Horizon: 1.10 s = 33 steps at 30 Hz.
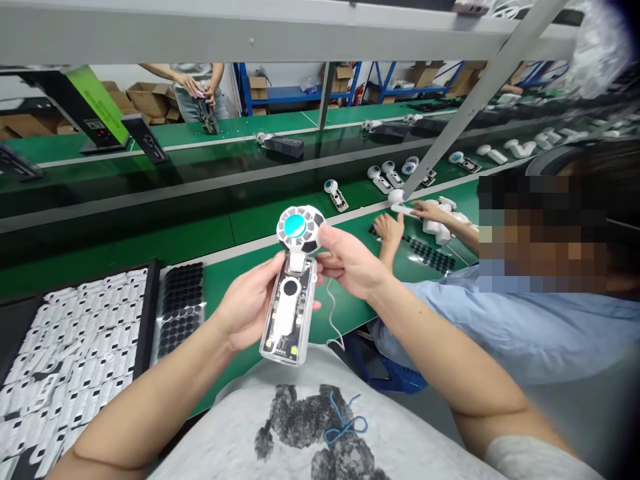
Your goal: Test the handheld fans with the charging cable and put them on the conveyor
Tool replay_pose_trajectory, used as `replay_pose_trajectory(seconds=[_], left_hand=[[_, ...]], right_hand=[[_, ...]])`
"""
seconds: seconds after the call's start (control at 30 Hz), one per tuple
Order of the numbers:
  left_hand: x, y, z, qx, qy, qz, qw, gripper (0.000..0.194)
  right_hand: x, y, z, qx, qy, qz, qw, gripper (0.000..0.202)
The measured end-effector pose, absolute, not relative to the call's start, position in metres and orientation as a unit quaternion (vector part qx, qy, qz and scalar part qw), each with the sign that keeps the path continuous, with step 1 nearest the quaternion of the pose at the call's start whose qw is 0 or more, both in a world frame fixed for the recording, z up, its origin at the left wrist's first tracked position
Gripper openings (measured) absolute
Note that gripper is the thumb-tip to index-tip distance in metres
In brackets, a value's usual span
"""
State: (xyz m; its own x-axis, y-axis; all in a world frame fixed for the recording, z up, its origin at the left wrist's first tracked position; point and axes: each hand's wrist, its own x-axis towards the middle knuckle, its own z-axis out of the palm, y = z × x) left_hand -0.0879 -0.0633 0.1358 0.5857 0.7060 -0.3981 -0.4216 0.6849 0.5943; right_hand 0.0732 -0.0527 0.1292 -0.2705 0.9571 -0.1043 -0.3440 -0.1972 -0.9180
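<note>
Between my two hands is a handheld fan [285, 317] with a round white and grey head, a shiny blue centre and a clear handle casing. Through the casing a circuit board and a white strip with a black dot are visible. My left hand [253, 303] is closed around the handle's left side, some fingers hidden behind it. On the right, my right hand [353, 263] grips the fan near the neck, its thumb against the edge of the head. The fan is held upright, slightly tilted, above my lap.
At lower left lies a black tray [153, 287] of white plastic parts, beside a sheet of black round stickers [183, 300]. More fans [336, 195] lie on the green conveyor [240, 230]. A co-worker's sleeve [465, 320] is close on my right. A slanted metal post [465, 117] rises ahead.
</note>
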Motion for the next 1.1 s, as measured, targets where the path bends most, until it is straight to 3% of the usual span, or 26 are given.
replay_pose_trajectory(seconds=[0.4,0.6,0.83,1.03,1.1], left_hand=[[-0.052,-0.040,0.118,0.348,0.354,0.282,0.821,0.031],[-0.044,-0.016,0.087,0.369,0.393,0.283,0.793,0.034],[-0.051,0.118,-0.005,0.341,0.486,0.349,0.725,0.024],[-0.033,0.254,-0.052,0.395,0.510,0.354,0.677,0.009],[-0.020,0.292,-0.066,0.431,0.522,0.357,0.643,0.012]], right_hand=[[0.106,-0.020,0.080,-0.272,-0.342,0.716,0.545,0.023],[0.110,0.001,0.052,-0.285,-0.317,0.712,0.557,0.037],[0.135,0.005,0.005,-0.419,-0.223,0.674,0.567,0.057],[0.154,-0.011,-0.029,-0.460,-0.195,0.668,0.552,0.051],[0.156,-0.012,-0.042,-0.478,-0.185,0.672,0.534,0.044]])
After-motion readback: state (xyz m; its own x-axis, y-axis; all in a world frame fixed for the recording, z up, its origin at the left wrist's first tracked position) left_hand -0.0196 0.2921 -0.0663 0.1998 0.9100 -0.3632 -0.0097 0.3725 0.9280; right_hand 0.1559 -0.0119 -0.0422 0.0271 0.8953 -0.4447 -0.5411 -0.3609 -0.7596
